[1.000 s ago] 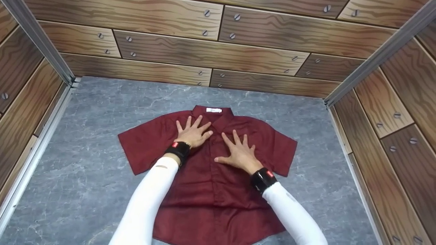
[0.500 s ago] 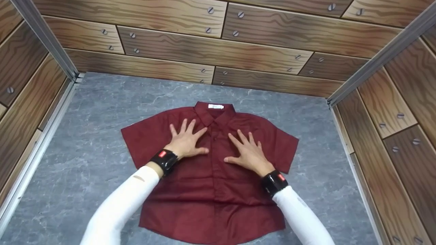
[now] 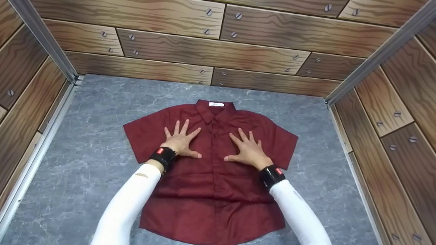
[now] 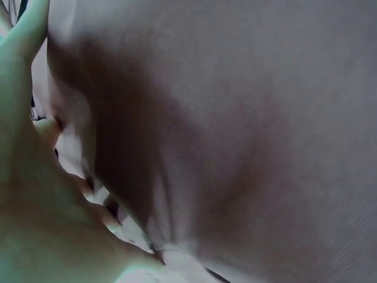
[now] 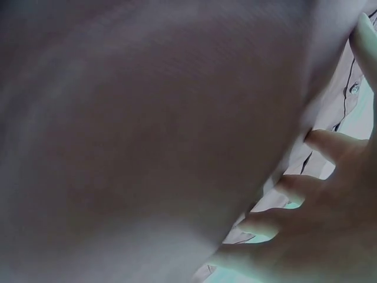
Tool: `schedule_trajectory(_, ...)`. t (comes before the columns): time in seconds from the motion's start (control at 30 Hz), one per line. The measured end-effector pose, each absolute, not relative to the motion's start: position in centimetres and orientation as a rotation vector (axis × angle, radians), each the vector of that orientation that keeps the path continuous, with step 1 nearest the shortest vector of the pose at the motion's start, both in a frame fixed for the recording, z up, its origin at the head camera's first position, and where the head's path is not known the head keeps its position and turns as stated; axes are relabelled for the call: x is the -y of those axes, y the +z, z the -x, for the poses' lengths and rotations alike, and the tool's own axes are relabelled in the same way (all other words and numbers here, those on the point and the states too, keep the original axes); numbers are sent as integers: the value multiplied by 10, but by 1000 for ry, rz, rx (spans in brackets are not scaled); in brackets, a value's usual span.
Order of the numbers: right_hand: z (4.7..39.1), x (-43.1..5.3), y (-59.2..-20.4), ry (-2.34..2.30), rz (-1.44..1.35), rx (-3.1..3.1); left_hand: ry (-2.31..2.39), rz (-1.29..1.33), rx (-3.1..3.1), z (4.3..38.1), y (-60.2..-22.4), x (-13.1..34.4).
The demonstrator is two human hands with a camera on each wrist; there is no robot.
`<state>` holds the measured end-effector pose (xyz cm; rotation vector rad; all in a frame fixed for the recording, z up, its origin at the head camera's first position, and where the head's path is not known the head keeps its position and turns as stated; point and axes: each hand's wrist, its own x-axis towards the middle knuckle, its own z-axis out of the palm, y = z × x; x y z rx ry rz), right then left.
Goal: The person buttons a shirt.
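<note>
A dark red short-sleeved shirt [image 3: 194, 207] lies front side up, its collar [image 3: 216, 112] toward the back wall and a white label inside the neck. On the chest, left of the button strip, rests my left hand [image 3: 181, 141] with fingers spread. My right hand [image 3: 250, 151] lies spread on the other side of the chest, thumb toward the strip. Both wrist views are filled by the cloth at close range, with the left hand's fingers [image 4: 50, 127] at one edge and the right hand's fingers [image 5: 294, 188] at the other. Several creases cross the lower half of the shirt.
The shirt lies on a grey marble-patterned surface [image 3: 102, 102]. Wood-patterned walls stand at the back [image 3: 170, 44], left and right, with metal rails along the corners. White sleeves cover both forearms, and each wrist carries a black band.
My left hand has moved from beside the collar down and outward to the left chest. The right hand has shifted slightly right. The collar now lies flatter and more open.
</note>
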<state>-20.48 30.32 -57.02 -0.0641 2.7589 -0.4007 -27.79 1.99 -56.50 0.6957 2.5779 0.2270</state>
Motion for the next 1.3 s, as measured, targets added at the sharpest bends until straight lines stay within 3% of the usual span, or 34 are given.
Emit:
schedule_trajectory(0.53, 221, -303, -567, -379, 71, -2815, 246, -722, -2662, 292, -565, -25)
schedule_trajectory(0.97, 203, -249, -565, -532, 181, -3129, 555, -1032, -2814, 251, -571, -46)
schedule_trajectory(1.3, 209, -232, -570, -400, 20, -2997, 556, -990, -2795, 243, -574, -50)
